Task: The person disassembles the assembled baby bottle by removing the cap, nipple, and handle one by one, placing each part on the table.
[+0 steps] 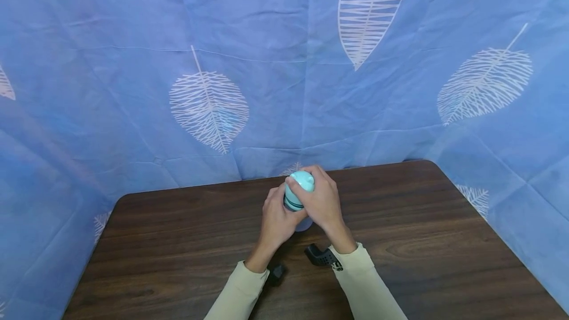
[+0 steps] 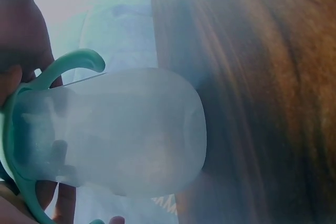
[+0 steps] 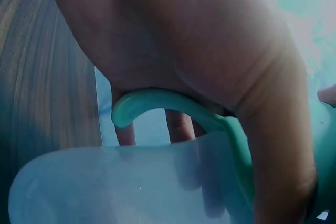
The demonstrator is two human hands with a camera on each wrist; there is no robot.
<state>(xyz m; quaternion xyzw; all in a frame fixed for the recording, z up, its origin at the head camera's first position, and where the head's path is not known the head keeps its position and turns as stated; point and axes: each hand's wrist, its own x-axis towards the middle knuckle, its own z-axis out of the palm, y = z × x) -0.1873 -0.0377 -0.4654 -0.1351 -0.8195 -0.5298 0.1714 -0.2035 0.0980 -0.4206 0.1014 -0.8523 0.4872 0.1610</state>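
Observation:
A baby bottle with a pale teal domed lid (image 1: pixel 302 180) is held between both hands above the table. My left hand (image 1: pixel 276 219) grips it around the collar, below the lid. From the right, my right hand (image 1: pixel 324 201) holds the lid, its thumb lying across the near side. The frosted translucent bottle body (image 2: pixel 126 135) and the curved teal handle (image 2: pixel 71 64) show in the left wrist view. In the right wrist view a hand covers much of the bottle's upper part, beside the teal handle (image 3: pixel 157 98). Fingers on the far side are partly hidden.
The dark wood-grain table (image 1: pixel 178 241) has rounded far corners. A blue cloth (image 1: pixel 275 88) with white leaf prints hangs behind it and at both sides. A black wrist device (image 1: pixel 319 256) sits by the right cuff, another black device (image 1: pixel 276 274) by the left.

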